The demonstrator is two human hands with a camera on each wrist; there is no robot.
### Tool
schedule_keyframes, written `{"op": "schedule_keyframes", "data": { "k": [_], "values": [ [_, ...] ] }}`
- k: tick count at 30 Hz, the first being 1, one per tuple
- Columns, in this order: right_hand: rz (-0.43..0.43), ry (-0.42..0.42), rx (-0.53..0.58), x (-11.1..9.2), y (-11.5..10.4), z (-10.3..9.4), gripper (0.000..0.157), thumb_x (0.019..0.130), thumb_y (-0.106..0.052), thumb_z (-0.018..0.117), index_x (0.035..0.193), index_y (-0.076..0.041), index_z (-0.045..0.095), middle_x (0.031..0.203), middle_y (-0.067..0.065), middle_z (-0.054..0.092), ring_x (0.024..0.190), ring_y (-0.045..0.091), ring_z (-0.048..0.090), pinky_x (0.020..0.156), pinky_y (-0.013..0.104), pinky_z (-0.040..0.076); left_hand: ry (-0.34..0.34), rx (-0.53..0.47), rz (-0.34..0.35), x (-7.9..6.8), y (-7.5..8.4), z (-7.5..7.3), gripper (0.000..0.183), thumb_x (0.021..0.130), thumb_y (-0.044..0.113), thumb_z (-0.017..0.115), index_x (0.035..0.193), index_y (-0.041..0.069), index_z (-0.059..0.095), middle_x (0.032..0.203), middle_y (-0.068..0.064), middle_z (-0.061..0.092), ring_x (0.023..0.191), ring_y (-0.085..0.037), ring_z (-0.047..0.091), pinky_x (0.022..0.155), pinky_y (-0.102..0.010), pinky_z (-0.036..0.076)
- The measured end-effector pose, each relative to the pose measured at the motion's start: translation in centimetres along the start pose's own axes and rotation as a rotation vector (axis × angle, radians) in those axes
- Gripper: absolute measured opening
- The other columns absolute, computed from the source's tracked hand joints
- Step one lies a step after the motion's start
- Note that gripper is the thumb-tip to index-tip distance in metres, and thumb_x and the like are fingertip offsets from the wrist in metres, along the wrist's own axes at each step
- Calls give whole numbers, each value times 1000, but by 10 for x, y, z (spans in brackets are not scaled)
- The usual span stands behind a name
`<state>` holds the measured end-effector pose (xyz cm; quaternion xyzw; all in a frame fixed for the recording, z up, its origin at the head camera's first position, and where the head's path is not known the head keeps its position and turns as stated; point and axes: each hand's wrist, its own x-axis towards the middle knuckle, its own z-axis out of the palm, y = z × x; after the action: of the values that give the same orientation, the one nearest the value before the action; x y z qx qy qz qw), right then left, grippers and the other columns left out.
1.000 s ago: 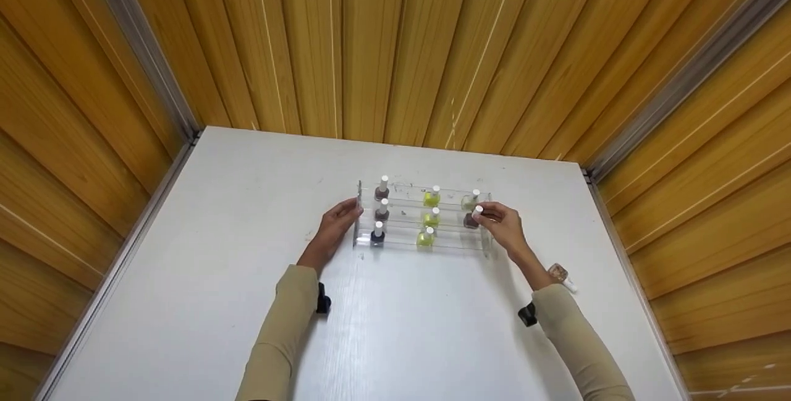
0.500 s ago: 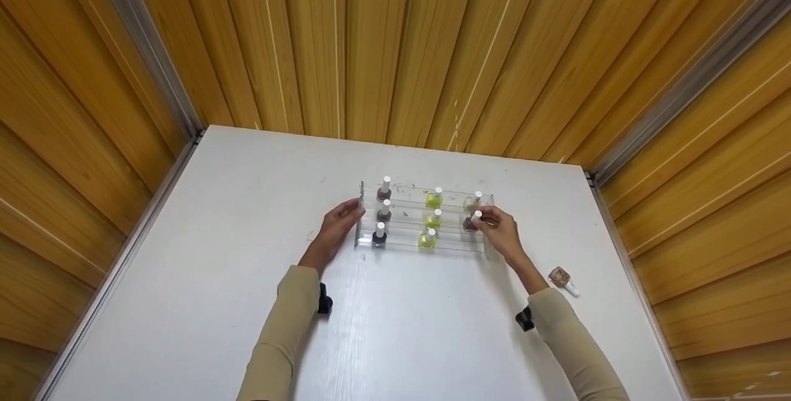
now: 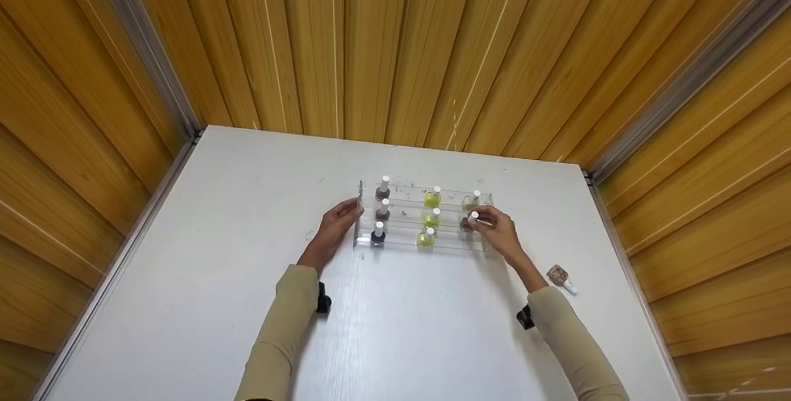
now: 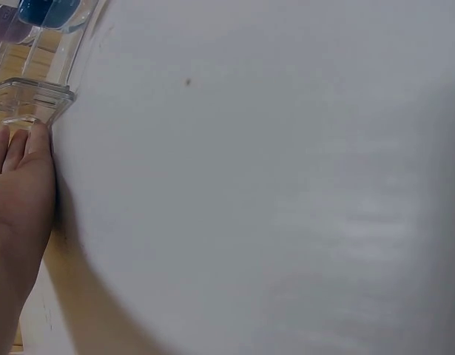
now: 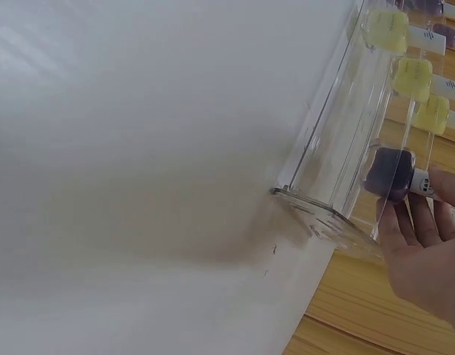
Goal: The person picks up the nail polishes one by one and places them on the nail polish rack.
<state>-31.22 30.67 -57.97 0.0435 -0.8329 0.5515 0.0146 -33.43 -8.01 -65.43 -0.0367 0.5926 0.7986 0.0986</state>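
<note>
My left hand [image 3: 337, 225] touches the left end of a clear three-tier acrylic rack [image 3: 357, 231]; its fingers [image 4: 36, 144] lie straight against the side panel. At the rack's right end, my right hand [image 3: 499, 231] pinches the white cap of a dark purple nail polish bottle [image 5: 388, 174], which stands upright at the middle tier. Behind it on the top tier is a pale nail polish bottle [image 3: 469, 202], partly covered by the fingers in the right wrist view. Yellow nail polish bottles [image 3: 426, 240] form the centre column, and darker ones, including a near-black bottle [image 3: 377, 237], the left column.
A glittery brown nail polish bottle [image 3: 558, 275] lies on its side on the white table [image 3: 408, 327], near my right forearm. Wood-patterned panels [image 3: 395, 49] enclose the table at the back and both sides.
My right hand has shifted slightly left along the middle tier with the dark purple nail polish bottle. My left hand stays at the rack's left end.
</note>
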Motion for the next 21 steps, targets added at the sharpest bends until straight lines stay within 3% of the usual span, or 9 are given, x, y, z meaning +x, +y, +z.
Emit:
{"op": "schedule_keyframes", "data": {
  "k": [4, 10, 16, 21],
  "values": [
    [-33, -4, 35, -2, -6, -11, 35, 94, -2, 71, 127, 9, 63, 128, 31, 65, 117, 30, 67, 90, 12, 56, 16, 2, 6, 2, 2, -1, 58, 95, 27, 75, 145, 7, 54, 154, -15, 52, 149, -27, 43, 126, -37, 33],
    [-5, 24, 7, -15, -8, -45, 32, 99, -9, 68, 124, 11, 64, 120, 31, 69, 94, 4, 72, 80, 16, 60, 11, 3, 5, 1, 2, -1, 56, 96, 25, 74, 145, 6, 54, 154, -15, 52, 149, -27, 42, 127, -36, 32],
    [19, 23, -21, -43, 6, -87, 30, 102, -11, 63, 121, 12, 64, 112, 27, 73, 89, 3, 73, 78, 18, 61, 10, -2, 6, 0, 1, 1, 55, 96, 25, 73, 145, 6, 55, 154, -16, 52, 149, -27, 42, 127, -37, 31],
    [111, 16, -96, -73, 27, -118, 40, 104, -19, 62, 127, 13, 61, 112, 25, 74, 89, 3, 73, 78, 19, 61, 25, 23, -17, 0, 0, 1, 58, 95, 28, 75, 145, 9, 54, 155, -12, 51, 150, -25, 40, 128, -36, 29]
  ]
}}
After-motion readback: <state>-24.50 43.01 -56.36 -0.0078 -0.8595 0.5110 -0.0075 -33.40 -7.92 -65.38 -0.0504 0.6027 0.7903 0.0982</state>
